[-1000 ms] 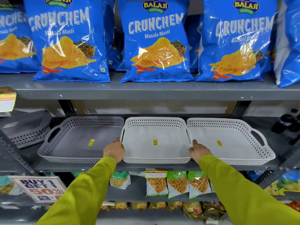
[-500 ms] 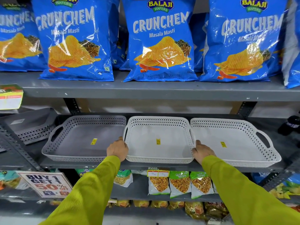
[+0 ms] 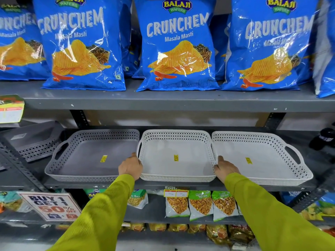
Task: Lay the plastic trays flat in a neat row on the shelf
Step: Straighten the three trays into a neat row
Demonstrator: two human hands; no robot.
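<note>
Sleeves: yellow-green, both arms reaching forward to the middle shelf [image 3: 181, 185].
Left hand [image 3: 130, 167]: closed on the left handle side of the middle tray [image 3: 176, 169]; fingers hidden behind the rim.
Right hand [image 3: 225, 168]: gripping the same tray's right side, thumb over the rim.
Middle tray: white, flat on the shelf, yellow sticker at centre.
Left tray [image 3: 87, 160]: grey, flat, touching the middle tray.
Right tray [image 3: 268, 160]: white, flat, edge against the middle tray.
Spare grey tray [image 3: 34, 140]: far left, tilted, apart from the row.
Upper shelf: blue Crunchem wafer bags [image 3: 176, 44] standing in a line.
</note>
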